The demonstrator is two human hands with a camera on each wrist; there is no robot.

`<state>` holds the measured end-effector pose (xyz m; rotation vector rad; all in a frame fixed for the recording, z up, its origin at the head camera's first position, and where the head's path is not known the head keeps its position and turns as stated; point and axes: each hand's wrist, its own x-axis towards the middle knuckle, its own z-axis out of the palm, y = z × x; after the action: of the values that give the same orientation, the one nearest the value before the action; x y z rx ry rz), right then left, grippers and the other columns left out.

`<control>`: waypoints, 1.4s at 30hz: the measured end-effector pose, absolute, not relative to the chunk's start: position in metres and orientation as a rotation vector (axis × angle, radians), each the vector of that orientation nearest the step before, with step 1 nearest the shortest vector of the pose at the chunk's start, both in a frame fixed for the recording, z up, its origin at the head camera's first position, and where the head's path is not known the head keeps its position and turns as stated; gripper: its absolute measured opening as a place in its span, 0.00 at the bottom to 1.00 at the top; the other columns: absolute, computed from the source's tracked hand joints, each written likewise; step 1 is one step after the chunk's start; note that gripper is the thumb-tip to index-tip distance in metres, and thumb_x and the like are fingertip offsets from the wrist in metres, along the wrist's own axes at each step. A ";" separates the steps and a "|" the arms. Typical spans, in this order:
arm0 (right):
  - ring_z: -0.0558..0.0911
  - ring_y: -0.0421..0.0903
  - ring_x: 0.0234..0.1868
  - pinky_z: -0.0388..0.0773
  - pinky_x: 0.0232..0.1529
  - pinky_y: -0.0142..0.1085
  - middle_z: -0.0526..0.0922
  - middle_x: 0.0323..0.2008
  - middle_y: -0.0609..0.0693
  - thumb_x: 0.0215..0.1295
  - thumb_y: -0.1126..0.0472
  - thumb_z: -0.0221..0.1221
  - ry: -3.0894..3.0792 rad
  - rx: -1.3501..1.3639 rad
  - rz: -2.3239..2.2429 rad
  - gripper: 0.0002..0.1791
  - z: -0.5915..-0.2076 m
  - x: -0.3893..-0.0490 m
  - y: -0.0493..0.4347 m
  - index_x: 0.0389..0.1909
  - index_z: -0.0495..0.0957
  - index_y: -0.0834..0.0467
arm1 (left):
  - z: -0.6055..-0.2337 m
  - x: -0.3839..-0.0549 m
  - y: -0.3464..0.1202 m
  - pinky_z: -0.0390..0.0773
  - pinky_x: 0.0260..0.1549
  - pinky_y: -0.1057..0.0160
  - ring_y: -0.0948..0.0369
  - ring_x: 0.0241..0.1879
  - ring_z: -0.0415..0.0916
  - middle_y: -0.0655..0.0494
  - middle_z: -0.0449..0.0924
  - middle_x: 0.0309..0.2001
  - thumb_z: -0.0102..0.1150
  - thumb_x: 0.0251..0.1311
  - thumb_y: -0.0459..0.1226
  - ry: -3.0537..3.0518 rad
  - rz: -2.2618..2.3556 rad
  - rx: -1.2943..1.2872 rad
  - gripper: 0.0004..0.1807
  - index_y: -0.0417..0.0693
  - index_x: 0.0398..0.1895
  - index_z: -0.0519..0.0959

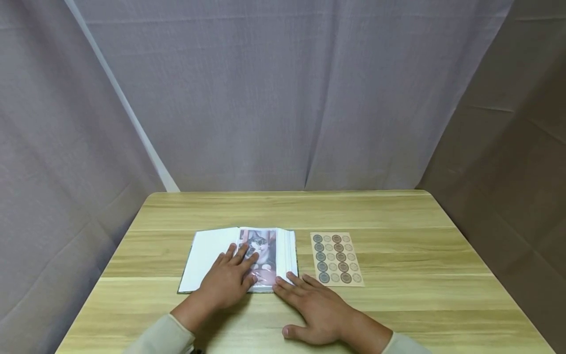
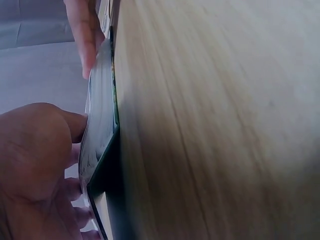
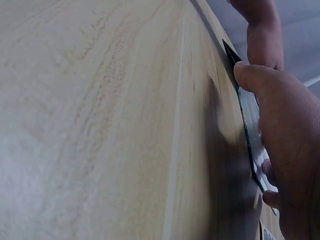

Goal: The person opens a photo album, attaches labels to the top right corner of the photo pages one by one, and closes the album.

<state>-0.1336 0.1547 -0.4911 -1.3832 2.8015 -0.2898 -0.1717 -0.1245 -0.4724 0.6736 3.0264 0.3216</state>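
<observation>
An open photo album (image 1: 211, 251) lies on the table, a white inside cover on its left and a cat photo (image 1: 268, 248) in a clear sleeve on the page beside it. My left hand (image 1: 226, 284) rests with spread fingers across the fold, fingertips on the photo page. At the lower right corner of the album, the straight fingers of my right hand (image 1: 319, 309) touch its edge, thumb out to the side. The left wrist view shows the stacked page edges (image 2: 101, 95) above a dark green cover.
Just right of the album lies a beige sheet of round stickers (image 1: 337, 259) in dark and pale columns. The wood-grain table (image 1: 420, 295) has grey curtains (image 1: 265, 98) behind it and at both sides.
</observation>
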 end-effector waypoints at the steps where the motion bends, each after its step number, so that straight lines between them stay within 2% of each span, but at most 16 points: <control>1: 0.55 0.55 0.78 0.57 0.73 0.57 0.56 0.80 0.47 0.72 0.29 0.47 2.799 -1.383 -0.287 0.46 -0.491 -0.134 0.155 0.81 0.57 0.52 | -0.473 -0.172 -0.125 0.55 0.70 0.35 0.38 0.77 0.48 0.45 0.55 0.79 0.50 0.75 0.53 3.021 0.313 0.674 0.31 0.57 0.78 0.66; 29: 0.57 0.55 0.78 0.57 0.72 0.59 0.58 0.79 0.46 0.72 0.30 0.48 2.821 -1.363 -0.298 0.44 -0.487 -0.130 0.175 0.80 0.59 0.51 | -0.480 -0.169 -0.108 0.57 0.69 0.36 0.39 0.76 0.51 0.46 0.56 0.78 0.48 0.75 0.55 3.039 0.327 0.704 0.31 0.59 0.78 0.66; 42: 0.56 0.54 0.78 0.58 0.72 0.56 0.56 0.79 0.49 0.71 0.30 0.51 2.867 -1.410 -0.258 0.46 -0.487 -0.127 0.177 0.80 0.57 0.53 | -0.472 -0.169 -0.107 0.61 0.68 0.36 0.41 0.75 0.56 0.44 0.60 0.77 0.53 0.73 0.55 3.072 0.379 0.714 0.31 0.56 0.74 0.71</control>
<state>-0.1272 0.1774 -0.4874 -1.4102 2.8667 -0.2577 -0.1694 -0.1068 -0.4723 0.7137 3.0723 0.3787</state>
